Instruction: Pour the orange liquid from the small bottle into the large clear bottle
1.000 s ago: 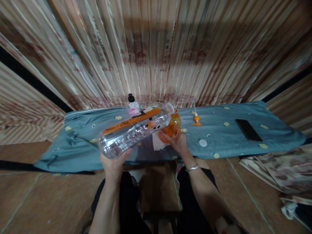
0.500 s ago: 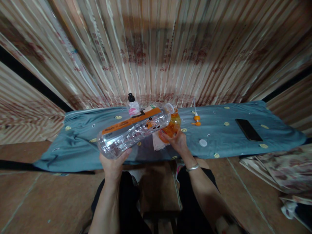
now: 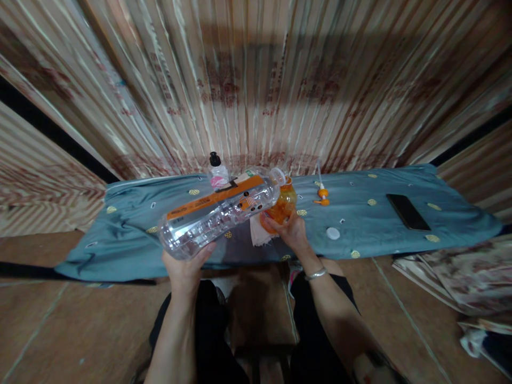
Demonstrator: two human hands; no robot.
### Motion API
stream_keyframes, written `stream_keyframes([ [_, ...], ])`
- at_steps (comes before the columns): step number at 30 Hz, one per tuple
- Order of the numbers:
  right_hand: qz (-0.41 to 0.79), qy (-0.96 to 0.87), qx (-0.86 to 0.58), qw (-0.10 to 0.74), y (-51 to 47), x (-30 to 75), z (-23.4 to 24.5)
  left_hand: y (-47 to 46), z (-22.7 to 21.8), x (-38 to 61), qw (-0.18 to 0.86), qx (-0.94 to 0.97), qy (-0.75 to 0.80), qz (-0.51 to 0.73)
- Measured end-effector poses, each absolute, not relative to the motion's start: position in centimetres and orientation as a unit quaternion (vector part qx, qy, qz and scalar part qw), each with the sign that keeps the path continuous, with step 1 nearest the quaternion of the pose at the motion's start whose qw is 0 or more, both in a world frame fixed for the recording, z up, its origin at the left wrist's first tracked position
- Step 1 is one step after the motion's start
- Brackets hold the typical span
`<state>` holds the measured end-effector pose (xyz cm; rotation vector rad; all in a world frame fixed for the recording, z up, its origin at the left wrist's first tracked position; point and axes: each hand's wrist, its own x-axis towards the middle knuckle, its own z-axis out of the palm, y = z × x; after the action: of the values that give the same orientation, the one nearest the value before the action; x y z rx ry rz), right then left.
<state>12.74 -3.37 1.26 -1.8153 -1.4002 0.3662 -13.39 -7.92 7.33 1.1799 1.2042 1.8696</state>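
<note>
My left hand (image 3: 186, 269) is wrapped round the base of a large clear plastic bottle (image 3: 216, 216) with an orange and silver label. The bottle tilts up to the right, its white-ringed mouth at the neck of an orange see-through bottle (image 3: 282, 208). Around that orange bottle my right hand (image 3: 291, 230) is closed, low on its side. Whether liquid passes between the two cannot be made out. Under the orange bottle lies a pale cloth (image 3: 261, 234). An orange pump top (image 3: 322, 194) with a clear tube lies to the right, and a white cap (image 3: 333, 233) is nearer me.
A small bottle with a black cap (image 3: 216, 169) stands behind the clear bottle. A black phone (image 3: 408, 212) lies at the right on the blue-green tablecloth (image 3: 368, 229). Striped curtains (image 3: 256, 106) hang right behind the table.
Both hands keep their hold, and the two bottles stay mouth to mouth. The clear bottle has shifted only very slightly; nothing else has visibly moved.
</note>
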Motion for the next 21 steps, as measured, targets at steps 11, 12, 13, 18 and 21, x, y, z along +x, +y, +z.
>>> stream_keyframes([
  [11,0.161,-0.538,-0.731,0.389,-3.34,12.62,1.67,-7.83,7.02,-13.68,0.300,0.453,0.477,0.690],
  [12,0.160,-0.538,-0.728,0.394,-3.34,12.62,1.62,-7.84,6.98,-13.70,0.300,0.452,0.481,0.689],
  [13,0.157,-0.539,-0.725,0.398,-3.33,12.62,1.55,-7.86,6.94,-13.72,0.300,0.450,0.483,0.688],
  [18,0.145,-0.545,-0.724,0.397,-3.32,12.66,1.30,-7.90,6.85,-13.80,0.302,0.448,0.477,0.693],
  [21,0.148,-0.550,-0.726,0.386,-3.30,12.74,1.33,-7.89,7.00,-13.71,0.296,0.450,0.474,0.697],
])
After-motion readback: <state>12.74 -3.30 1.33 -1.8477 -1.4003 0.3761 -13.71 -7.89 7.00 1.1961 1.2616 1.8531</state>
